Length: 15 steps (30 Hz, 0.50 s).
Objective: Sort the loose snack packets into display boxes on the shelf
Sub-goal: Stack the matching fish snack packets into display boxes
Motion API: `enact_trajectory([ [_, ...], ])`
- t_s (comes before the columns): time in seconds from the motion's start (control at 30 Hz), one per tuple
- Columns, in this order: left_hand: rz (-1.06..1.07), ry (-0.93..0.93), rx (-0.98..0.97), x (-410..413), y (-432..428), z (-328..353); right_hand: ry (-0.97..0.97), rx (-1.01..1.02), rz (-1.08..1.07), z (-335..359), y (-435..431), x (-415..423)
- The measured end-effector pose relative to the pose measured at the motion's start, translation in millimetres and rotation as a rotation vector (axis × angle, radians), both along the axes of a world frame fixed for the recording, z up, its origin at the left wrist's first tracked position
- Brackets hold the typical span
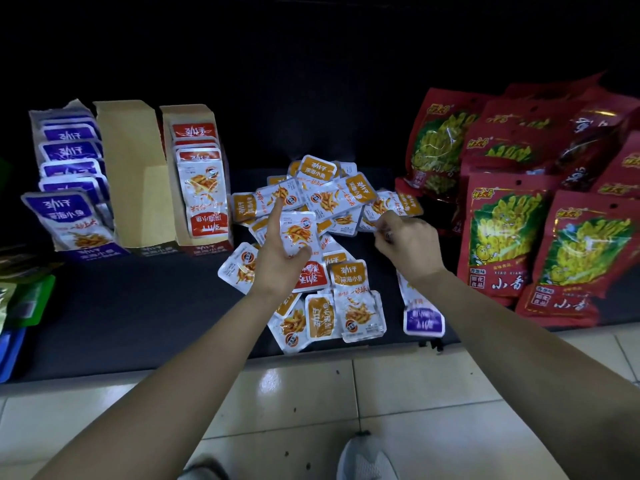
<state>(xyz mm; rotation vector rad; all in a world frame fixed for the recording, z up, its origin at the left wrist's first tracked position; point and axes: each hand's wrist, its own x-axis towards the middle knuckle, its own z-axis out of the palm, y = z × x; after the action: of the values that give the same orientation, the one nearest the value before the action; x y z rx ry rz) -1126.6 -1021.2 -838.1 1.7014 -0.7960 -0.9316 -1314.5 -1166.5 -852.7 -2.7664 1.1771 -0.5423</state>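
- Left hand (281,252): forearm comes in from lower left and the hand sits over the middle of the pile. Index finger straight, tip on a packet near the top of the heap; thumb spread out to the side. Other fingers are hidden behind the hand. No grip visible.
- Right hand (406,241): forearm comes in from lower right, wrist bent inward. Fingers curled, fingertips pinching the edge of an orange packet (377,204) at the right side of the heap.
- Pile of loose packets (325,195): lies on the dark shelf (138,306) between the boxes and the big bags, mostly orange. One red packet (310,278) is just beside the left wrist, and one purple packet (424,318) is near the front edge under the right forearm.
- Display boxes stand at the left of the shelf, side by side. The purple box (69,188) is filled with purple packets, the middle box (138,188) shows bare cardboard inside, and the red box (202,188) holds red packets.
- Large red bags (502,237) are stacked upright at the right.
- Green and blue packs (24,306) sit at the far left edge.
- The space above the shelf is dark.
- Pale glossy floor tiles (311,410) run below the shelf, with a grey shoe (363,459) at the bottom edge.
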Motion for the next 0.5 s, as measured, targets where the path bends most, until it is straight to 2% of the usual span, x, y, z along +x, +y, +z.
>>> enact_trajectory([
  [0.17,-0.019,0.001,-0.006,0,0,1,-0.063,-0.067,0.075,11,2,-1],
  [0.33,-0.035,-0.018,0.033,-4,-2,8,-0.227,0.01,0.045,24,8,-7],
  [0.5,-0.061,0.012,-0.012,-9,-2,12,-0.441,0.16,0.028,46,22,-3],
])
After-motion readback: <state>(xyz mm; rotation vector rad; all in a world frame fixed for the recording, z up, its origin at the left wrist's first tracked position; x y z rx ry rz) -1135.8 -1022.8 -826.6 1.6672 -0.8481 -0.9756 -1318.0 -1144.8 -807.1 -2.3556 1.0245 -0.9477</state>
